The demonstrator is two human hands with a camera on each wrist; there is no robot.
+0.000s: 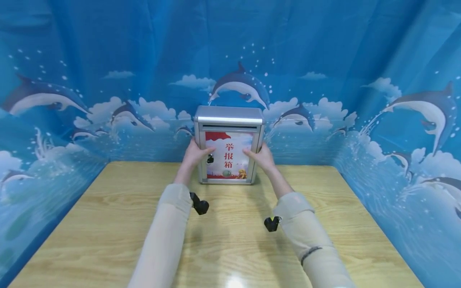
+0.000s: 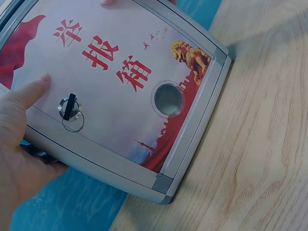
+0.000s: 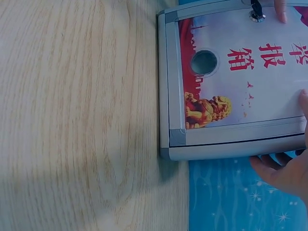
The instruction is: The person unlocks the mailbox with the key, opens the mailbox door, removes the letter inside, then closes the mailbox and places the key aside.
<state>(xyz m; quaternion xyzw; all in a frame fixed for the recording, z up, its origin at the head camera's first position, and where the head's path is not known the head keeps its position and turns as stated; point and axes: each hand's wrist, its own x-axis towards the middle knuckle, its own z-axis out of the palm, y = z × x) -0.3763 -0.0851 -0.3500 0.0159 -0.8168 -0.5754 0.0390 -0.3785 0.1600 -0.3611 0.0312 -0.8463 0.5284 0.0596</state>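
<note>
A silver metal report box (image 1: pixel 230 156) stands upright at the back of the table, its front panel printed with red characters. My left hand (image 1: pixel 194 155) grips its left side, thumb on the front panel and fingers round the edge. On the opposite side my right hand (image 1: pixel 263 157) holds it the same way, its thumb on the panel too. A key with a ring (image 2: pixel 71 108) sits in the lock near my left thumb. Lower on the panel is a round window (image 2: pixel 168 99), and a golden lion print (image 3: pixel 207 109) fills one corner. Fingers behind the box are partly hidden.
The wooden table (image 1: pixel 230 240) stretches out in front of the box. A blue curtain (image 1: pixel 119 48) with dolphins hangs behind it and along both sides. Black wrist-worn cameras (image 1: pixel 200 204) sit at both cuffs.
</note>
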